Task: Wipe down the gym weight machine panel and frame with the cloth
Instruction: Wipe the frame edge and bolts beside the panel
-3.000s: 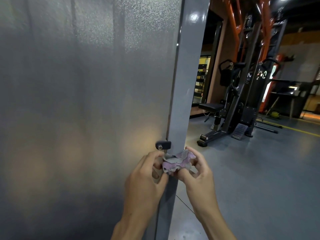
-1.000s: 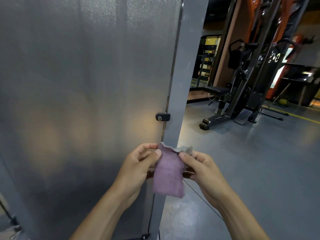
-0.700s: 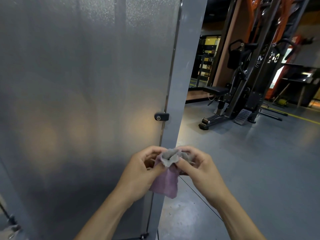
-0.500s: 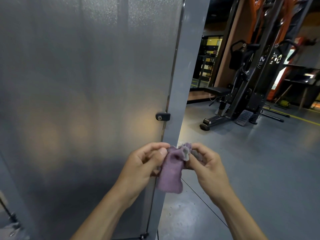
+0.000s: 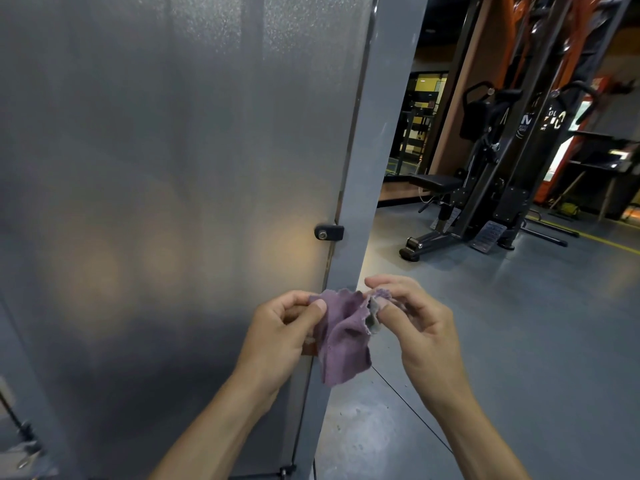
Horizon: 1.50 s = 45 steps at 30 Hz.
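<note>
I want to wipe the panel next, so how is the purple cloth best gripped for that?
The purple cloth hangs limp, pinched at its top edge by the left hand and right hand. Probably best to bunch the drooping lower part into one palm from below, making the grip a thick pad with one flat face toward the frosted panel.

The cloth [image 5: 341, 336] is a dusty purple with a pale grey underside showing at its frayed edge. The panel [image 5: 173, 168] is frosted grey, finely speckled, with warm amber glows low down. The frame post [image 5: 375, 150] is plain blue-grey, its clip [image 5: 329, 232] black. The floor [image 5: 519, 341] is slate blue with a yellow line [image 5: 613, 244]. Beyond stands a black machine [image 5: 491, 188] under orange beams [image 5: 512, 32].
</note>
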Each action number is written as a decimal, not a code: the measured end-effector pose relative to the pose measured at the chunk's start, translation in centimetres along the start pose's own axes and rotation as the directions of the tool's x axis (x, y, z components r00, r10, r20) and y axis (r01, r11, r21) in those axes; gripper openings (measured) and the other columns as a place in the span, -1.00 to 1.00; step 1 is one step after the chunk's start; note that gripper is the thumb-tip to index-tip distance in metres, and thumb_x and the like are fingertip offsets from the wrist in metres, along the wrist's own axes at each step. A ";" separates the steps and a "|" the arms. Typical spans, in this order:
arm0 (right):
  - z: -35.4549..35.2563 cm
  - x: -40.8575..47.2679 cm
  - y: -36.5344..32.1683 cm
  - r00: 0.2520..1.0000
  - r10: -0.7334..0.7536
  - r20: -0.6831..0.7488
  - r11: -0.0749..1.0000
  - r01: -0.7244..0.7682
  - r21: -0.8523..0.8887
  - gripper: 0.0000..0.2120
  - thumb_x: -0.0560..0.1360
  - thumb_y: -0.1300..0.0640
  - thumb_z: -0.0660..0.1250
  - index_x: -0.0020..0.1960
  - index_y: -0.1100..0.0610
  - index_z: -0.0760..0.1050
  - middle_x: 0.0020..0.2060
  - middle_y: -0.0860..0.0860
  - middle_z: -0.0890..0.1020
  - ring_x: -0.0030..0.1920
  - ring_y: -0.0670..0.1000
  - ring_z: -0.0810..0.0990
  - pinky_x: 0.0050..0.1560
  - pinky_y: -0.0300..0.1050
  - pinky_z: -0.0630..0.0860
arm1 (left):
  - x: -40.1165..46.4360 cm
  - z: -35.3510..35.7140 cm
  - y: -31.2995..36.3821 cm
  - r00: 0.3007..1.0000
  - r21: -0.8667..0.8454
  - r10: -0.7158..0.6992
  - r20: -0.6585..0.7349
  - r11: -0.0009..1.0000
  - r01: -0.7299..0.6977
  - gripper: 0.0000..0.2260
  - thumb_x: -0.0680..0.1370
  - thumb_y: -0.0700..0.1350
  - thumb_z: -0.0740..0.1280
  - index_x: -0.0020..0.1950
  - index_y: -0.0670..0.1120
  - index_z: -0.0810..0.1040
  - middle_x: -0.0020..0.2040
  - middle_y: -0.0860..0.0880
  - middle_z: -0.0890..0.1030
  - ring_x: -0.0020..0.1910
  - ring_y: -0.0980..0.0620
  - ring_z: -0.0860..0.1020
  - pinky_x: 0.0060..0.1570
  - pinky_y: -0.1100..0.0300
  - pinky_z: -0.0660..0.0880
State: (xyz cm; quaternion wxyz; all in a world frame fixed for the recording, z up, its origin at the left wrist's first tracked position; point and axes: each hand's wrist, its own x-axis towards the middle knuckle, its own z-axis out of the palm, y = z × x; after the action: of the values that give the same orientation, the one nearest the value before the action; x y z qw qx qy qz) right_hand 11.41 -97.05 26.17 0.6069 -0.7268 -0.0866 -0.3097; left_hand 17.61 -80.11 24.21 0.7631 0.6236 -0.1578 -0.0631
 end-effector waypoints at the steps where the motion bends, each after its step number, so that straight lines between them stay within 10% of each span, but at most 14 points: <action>1: 0.0 0.0 -0.1 1.000 0.003 -0.003 1.000 -0.003 -0.016 -0.85 0.51 0.21 0.36 -0.13 0.02 0.67 -0.03 0.04 0.68 -0.01 -0.02 0.66 -0.01 -0.25 0.56 | 0.0 -0.2 0.0 0.998 0.086 0.067 -0.020 0.994 -0.065 -0.90 0.64 -0.21 0.35 0.10 -0.04 0.61 -0.19 -0.06 0.73 -0.28 -0.01 0.62 -0.32 0.18 0.56; 5: 0.1 0.0 0.3 1.000 0.024 -0.013 0.998 -0.025 -0.065 -0.77 0.59 0.30 0.39 -0.12 0.01 0.67 -0.20 0.06 0.71 -0.18 0.06 0.66 -0.09 0.00 0.60 | -0.3 -0.5 0.2 0.959 0.278 0.248 0.134 0.920 -0.277 -0.80 0.68 -0.20 0.28 0.14 0.11 0.51 -0.11 -0.05 0.70 -0.15 -0.15 0.66 -0.17 -0.13 0.61; 15: 0.2 -0.1 0.2 1.000 -0.012 0.024 0.993 0.014 -0.116 -0.62 0.60 0.35 0.34 0.14 -0.12 0.65 -0.26 0.13 0.61 -0.28 0.15 0.56 -0.31 0.05 0.50 | -0.3 -1.7 0.0 0.910 0.254 0.208 0.359 0.917 -0.309 -0.69 0.48 0.04 0.35 0.18 0.03 0.67 0.14 0.03 0.67 0.17 -0.03 0.62 0.14 0.01 0.60; 20: 0.2 -0.1 0.0 0.994 0.015 0.113 0.995 -0.004 -0.099 -0.65 0.61 0.43 0.27 0.18 0.06 0.66 -0.03 -0.08 0.73 -0.03 -0.09 0.71 -0.09 -0.31 0.55 | -0.2 -1.0 0.0 0.934 0.208 0.273 0.231 0.924 -0.322 -0.89 0.58 -0.08 0.47 0.08 0.00 0.73 0.04 0.03 0.72 0.06 -0.06 0.67 0.09 0.01 0.63; 27: -0.5 0.0 0.6 0.996 -0.050 0.077 0.982 0.063 -0.178 -0.81 0.54 0.32 0.45 0.01 0.05 0.61 -0.01 0.06 0.67 -0.10 0.12 0.70 -0.08 0.05 0.64 | -0.1 -0.9 0.4 0.938 0.126 0.328 0.116 0.931 -0.341 -0.88 0.52 -0.05 0.41 0.01 0.02 0.72 -0.04 0.03 0.75 0.00 -0.02 0.70 -0.02 0.24 0.61; 37: -0.9 0.1 0.2 0.996 -0.029 0.085 0.991 0.039 -0.128 -0.84 0.51 0.33 0.44 -0.16 0.12 0.53 -0.02 0.01 0.70 0.00 0.03 0.69 0.00 -0.19 0.56 | -0.1 -1.1 0.8 0.935 0.045 0.337 0.110 0.938 -0.343 -0.93 0.50 -0.04 0.46 -0.06 0.12 0.72 -0.05 -0.02 0.74 -0.02 0.00 0.69 0.01 0.21 0.62; 45: -0.8 0.4 0.2 0.996 0.088 0.035 0.996 -0.088 -0.002 -0.78 0.46 0.35 0.52 -0.16 0.06 0.59 -0.14 0.05 0.69 -0.10 0.05 0.64 0.00 0.09 0.52 | -0.2 -1.2 0.9 0.930 0.032 0.341 0.141 0.937 -0.348 -0.95 0.46 0.00 0.52 -0.10 0.13 0.73 -0.10 -0.01 0.73 -0.10 0.08 0.67 -0.05 0.24 0.59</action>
State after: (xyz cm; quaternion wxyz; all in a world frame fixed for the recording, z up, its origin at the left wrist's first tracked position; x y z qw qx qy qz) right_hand 11.57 -97.99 26.26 0.6180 -0.7355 -0.0652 -0.2701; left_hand 17.70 -78.68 24.88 0.7322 0.6019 -0.3170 0.0347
